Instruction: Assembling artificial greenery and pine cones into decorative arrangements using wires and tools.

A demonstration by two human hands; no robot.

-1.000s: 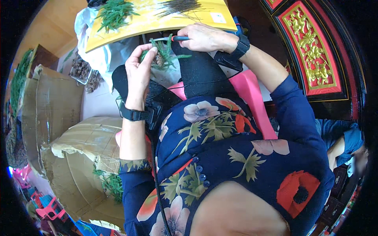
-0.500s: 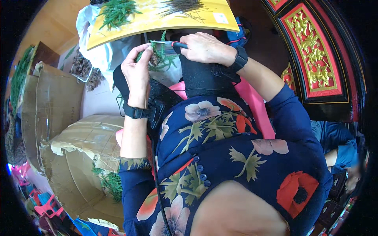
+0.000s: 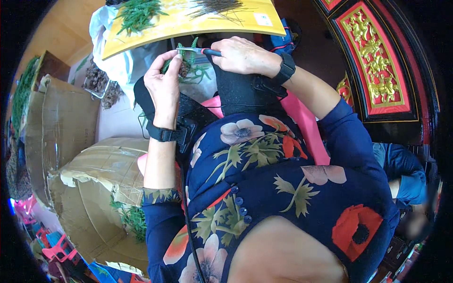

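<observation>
Left hand (image 3: 165, 87) pinching green sprig (image 3: 185, 66) at 12 o'clock above lap; right hand (image 3: 240, 55) closed on small pliers (image 3: 198, 50), tips meeting sprig. Best kept steady, tips close to fingers (image 3: 172, 59), yellow board (image 3: 188, 21) beyond.

One head-worn fisheye view looks steeply down the person's own front. The torso fills the lower centre, very near; the hands (image 3: 207, 70) sit in the upper centre, with a yellow board (image 3: 188, 21) along the top edge. Edges bend toward the dark rim.
</observation>
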